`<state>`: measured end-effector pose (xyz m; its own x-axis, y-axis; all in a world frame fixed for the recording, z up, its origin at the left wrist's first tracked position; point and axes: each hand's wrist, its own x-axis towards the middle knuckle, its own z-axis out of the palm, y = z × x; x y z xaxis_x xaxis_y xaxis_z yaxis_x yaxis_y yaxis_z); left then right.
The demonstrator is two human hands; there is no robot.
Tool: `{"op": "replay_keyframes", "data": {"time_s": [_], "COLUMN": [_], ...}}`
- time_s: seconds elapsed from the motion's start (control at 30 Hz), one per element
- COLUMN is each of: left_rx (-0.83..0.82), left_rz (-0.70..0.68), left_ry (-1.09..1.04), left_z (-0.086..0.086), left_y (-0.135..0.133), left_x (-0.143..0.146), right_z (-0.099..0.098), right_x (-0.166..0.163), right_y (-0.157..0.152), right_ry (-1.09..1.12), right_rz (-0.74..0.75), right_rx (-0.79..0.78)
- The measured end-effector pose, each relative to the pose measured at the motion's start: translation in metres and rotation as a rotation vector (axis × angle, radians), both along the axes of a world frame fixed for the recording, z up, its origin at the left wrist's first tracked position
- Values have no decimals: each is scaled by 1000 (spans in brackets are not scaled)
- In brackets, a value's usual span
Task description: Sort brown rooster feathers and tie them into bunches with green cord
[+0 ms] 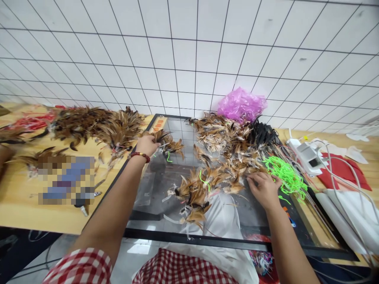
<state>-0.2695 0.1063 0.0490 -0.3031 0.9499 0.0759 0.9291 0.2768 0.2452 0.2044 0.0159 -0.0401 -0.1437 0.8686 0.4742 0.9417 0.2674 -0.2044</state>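
Observation:
My left hand (146, 146), with a beaded bracelet at its wrist, is closed on a small bunch of brown feathers (176, 146) over the left side of the black-framed glass panel (195, 236). A bright green string (169, 157) hangs by that bunch. On the right, my right hand (265, 190) has thumb and forefinger pinched at the edge of the loose brown feathers (237, 167); a feather seems to be at the fingertips, partly hidden. Beside it lies a heap of green strings (286, 177). Tied feather bunches (192, 187) lie between my hands.
A pink plastic bag (242, 104) and black feathers (262, 134) sit at the back by the tiled wall. More feather bundles (89, 124) cover the left table, near another person's arm (4, 157). A power strip (304, 156) with cables and red cloth (345, 171) lies right.

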Motion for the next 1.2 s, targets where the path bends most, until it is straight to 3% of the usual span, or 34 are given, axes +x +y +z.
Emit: {"op": "replay_keyframes", "data": {"time_s": [0.17,0.37,0.53,0.57,0.63,0.7,0.77,0.9,1.03,1.2], "left_rx": [-93,-105,135,133,-29,-201,-285,-325,-314,-265], "left_rz": [-32,10,-103,-182,-402,-527,-537,-516,-571,-507], "left_ry": [48,-24,-51,-96,-147,-141,-96,-107,-337,-852], "left_z": [-29,-24,7,12,17,13,3,-19,-20,7], "left_y": [18,15,-40,-57,-91,-118,-134,-135,-124,-122], "left_x": [2,1,29,40,61,79,88,88,78,51], "right_z": [1,0,-1,-1,-2,-3,-3,-3,-4,-5], "right_x": [0,0,-1,0,0,0,1,1,2,3], "right_y": [0,0,0,0,0,0,0,0,0,1], "right_ry": [-20,-20,-15,-14,-12,-8,-3,12,22,18], "right_rz": [5,11,10,13,14,14,15,17,6,-5], "right_rx": [-5,2,2,4,8,8,-1,-17,-29,-35]}}
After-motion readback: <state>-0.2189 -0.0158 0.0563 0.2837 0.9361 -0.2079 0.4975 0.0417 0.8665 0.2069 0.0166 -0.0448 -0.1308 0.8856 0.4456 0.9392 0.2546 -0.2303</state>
